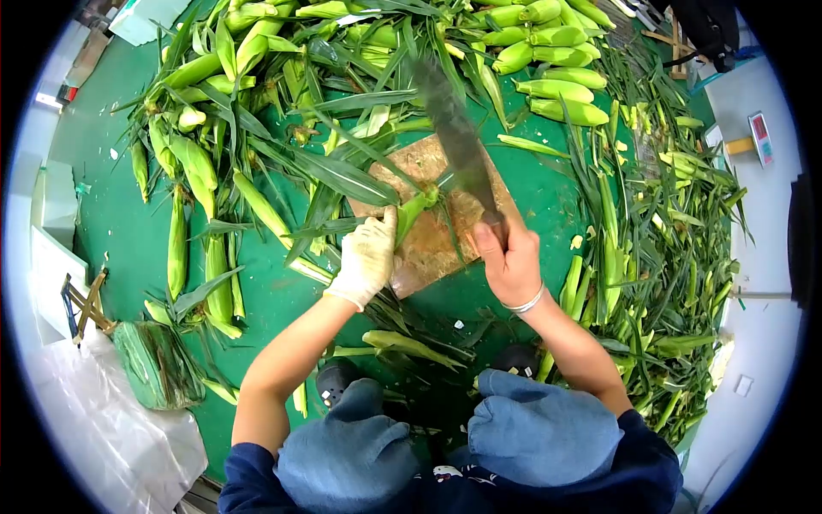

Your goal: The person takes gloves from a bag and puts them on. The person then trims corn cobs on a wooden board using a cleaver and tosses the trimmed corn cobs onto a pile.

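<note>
My left hand (pixel 366 257), in a whitish glove, is closed around an ear of corn (pixel 414 214) in green husk. Long leaves spread from the ear's cut-side end, which lies over a wooden chopping board (pixel 419 265). Bare apart from a wrist band, my right hand (pixel 511 264) grips the handle of a large cleaver (pixel 467 146). The cleaver's dark blade points away from me above the board's right part and is slightly blurred. Its edge is near the ear's leafy end; whether they touch I cannot tell.
Unhusked corn ears (pixel 257 43) with leaves heap at the far left. Trimmed ears (pixel 561 86) lie in rows at the far right. Cut husks and leaves (pixel 659 283) pile along the right. A green bundle (pixel 154 364) and plastic sheet (pixel 128 428) are at left on the green floor (pixel 111 231).
</note>
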A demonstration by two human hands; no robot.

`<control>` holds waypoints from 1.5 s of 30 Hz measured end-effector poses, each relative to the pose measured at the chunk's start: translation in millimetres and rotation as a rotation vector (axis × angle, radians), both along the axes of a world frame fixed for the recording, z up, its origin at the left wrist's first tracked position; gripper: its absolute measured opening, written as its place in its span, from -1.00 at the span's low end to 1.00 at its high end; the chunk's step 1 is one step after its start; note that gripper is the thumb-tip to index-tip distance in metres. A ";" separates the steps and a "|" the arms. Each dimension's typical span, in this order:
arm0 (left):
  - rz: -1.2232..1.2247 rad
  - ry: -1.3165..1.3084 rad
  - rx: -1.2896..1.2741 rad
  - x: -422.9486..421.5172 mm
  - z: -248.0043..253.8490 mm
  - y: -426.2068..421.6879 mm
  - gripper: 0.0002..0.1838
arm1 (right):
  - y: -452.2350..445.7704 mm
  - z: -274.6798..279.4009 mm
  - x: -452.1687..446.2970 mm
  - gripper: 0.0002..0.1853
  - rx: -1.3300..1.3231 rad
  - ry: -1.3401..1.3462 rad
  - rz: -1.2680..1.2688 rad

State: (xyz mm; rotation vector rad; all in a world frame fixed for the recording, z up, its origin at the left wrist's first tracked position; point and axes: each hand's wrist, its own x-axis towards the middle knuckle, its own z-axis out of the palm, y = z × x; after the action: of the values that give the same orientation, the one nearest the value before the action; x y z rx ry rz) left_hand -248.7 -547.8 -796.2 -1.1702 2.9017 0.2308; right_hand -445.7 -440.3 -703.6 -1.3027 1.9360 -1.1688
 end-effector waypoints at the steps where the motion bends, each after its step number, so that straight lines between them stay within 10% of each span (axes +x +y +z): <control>1: -0.002 0.003 0.011 -1.0 -0.2 -3.5 -0.14 | -2.9 3.9 1.8 -0.65 -0.086 -0.035 -0.005; 4: -0.046 0.016 -0.010 3.8 2.8 -7.3 -0.13 | 5.7 -69.2 6.1 -0.63 -0.063 0.120 0.034; 8: -0.066 0.015 0.135 14.6 15.1 -13.5 -0.08 | 38.3 -82.5 -7.3 -0.45 0.645 0.019 0.011; 19: 0.102 0.111 0.498 9.1 21.0 -1.2 -0.18 | 19.8 -19.4 17.3 -0.63 0.007 0.017 -0.150; 25: 0.152 0.066 0.636 13.3 39.3 -0.6 -0.18 | 72.5 -106.2 19.2 -0.49 0.600 -0.133 -0.135; 28: 0.216 0.544 1.142 18.1 40.1 6.9 -0.41 | 82.9 -106.0 4.7 -0.48 0.510 -0.089 -0.239; 36: 0.467 0.511 1.401 6.6 36.1 13.2 -0.57 | 42.4 -13.4 19.1 -0.65 -0.014 -0.048 -0.275; 45: 0.387 0.934 1.394 14.7 40.5 11.1 -0.54 | 96.9 -77.0 13.6 -0.52 0.555 -0.129 -0.246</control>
State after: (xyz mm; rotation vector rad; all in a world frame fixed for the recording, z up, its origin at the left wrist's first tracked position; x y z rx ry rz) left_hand -234.1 -536.7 -755.7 -1.2977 1.7399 2.7054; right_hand -432.1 -343.4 -780.6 -0.6979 2.1532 -0.7131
